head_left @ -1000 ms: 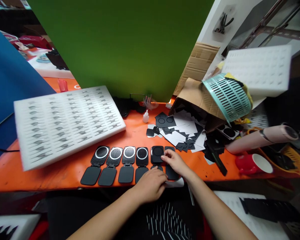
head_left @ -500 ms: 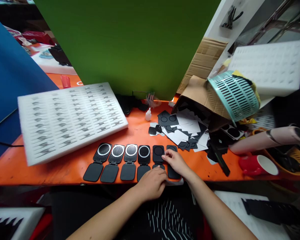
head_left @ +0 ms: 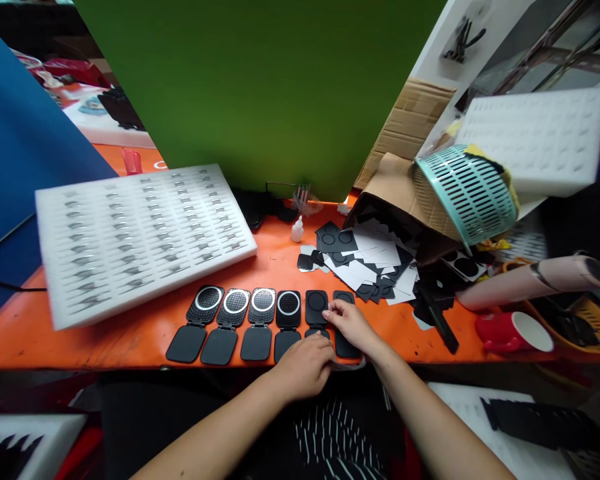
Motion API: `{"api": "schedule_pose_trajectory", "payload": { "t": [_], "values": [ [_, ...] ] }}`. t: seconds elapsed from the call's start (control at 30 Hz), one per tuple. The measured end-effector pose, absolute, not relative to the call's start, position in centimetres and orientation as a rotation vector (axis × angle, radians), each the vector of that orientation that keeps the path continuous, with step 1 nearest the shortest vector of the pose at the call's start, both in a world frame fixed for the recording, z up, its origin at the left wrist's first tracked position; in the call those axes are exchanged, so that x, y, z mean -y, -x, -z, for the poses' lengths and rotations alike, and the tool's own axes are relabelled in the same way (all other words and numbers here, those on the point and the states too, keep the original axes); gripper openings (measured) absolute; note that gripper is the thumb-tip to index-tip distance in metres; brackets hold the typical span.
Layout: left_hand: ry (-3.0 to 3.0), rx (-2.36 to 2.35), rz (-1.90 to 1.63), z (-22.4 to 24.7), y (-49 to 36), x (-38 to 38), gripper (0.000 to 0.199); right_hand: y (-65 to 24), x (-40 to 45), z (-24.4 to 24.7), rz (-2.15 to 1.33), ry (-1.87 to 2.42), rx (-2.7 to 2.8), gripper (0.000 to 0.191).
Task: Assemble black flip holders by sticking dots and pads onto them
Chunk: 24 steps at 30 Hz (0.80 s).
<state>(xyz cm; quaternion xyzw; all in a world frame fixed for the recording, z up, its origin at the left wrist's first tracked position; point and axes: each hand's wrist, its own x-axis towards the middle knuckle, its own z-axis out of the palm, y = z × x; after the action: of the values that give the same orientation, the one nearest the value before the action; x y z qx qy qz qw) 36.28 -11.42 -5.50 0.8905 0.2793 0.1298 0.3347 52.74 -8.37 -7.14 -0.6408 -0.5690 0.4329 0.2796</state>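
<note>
Six hinged black devices lie unfolded in a row along the table's front edge. Four at the left show ringed upper panels, such as the one on the far left [head_left: 205, 305]. The fifth device [head_left: 317, 307] has a plain dark upper panel with a faint circle. My right hand [head_left: 349, 324] touches this panel's right edge with thumb and fingertips, its fingers pressed together. Over its lower panel rests my left hand [head_left: 305, 365], fingers curled; whatever it grips is hidden. The sixth device [head_left: 346, 343] is partly covered by my right hand.
A white foam tray [head_left: 145, 240] stands at the left. Cut sheets [head_left: 375, 250] are heaped behind the hands, near a small white bottle [head_left: 297, 230]. Rightward are a teal basket [head_left: 473, 193], a red mug [head_left: 510, 332], a pink bottle [head_left: 525, 283] and a cardboard box [head_left: 397, 190].
</note>
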Motion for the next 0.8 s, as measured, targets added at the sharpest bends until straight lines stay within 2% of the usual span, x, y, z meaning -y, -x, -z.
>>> {"api": "schedule_pose_trajectory", "payload": {
  "t": [0.8],
  "values": [
    [-2.336,-0.731,-0.352,5.4,-36.2,11.4,0.010,-52.9,8.8,8.1,-1.224,1.635,1.409,0.021]
  ]
}}
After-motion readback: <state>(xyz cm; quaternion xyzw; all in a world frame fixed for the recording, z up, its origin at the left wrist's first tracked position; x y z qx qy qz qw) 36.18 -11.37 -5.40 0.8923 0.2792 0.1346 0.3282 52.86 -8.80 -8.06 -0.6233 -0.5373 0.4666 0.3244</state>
